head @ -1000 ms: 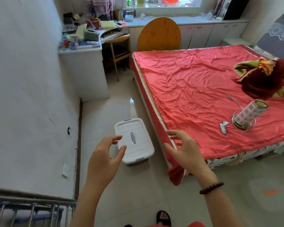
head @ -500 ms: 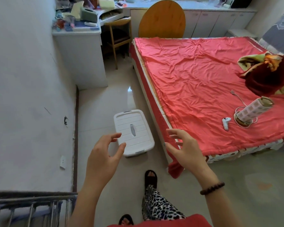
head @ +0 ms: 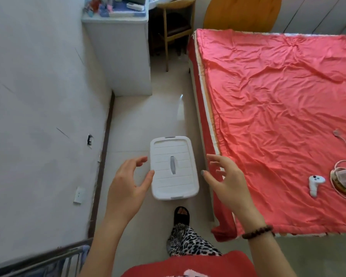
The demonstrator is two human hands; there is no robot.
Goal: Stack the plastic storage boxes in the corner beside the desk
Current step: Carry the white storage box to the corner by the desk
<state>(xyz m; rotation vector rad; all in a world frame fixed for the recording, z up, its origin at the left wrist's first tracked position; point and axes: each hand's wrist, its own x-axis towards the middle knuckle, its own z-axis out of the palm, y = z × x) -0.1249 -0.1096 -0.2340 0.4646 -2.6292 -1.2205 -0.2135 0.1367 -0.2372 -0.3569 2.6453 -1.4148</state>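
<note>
One white plastic storage box (head: 174,166) with a ribbed lid and a grey handle slot sits on the tiled floor between the wall and the bed. My left hand (head: 128,184) hovers above its left side, fingers spread and loosely bent, holding nothing. Over the right side hovers my right hand (head: 226,182), also spread and empty, a bead bracelet on the wrist. Neither hand touches the box. The white desk (head: 126,54) stands against the wall farther ahead, with bare floor in the corner beside it.
A bed with a red cover (head: 278,120) fills the right side, carrying a white controller (head: 315,184) and a corded lamp. A wooden chair (head: 176,27) is tucked under the desk. A metal rack (head: 48,258) stands at bottom left. My sandalled foot (head: 181,214) is just behind the box.
I have stepped forward, so the box now lies directly beneath and between my hands. Both hands stayed spread and empty.
</note>
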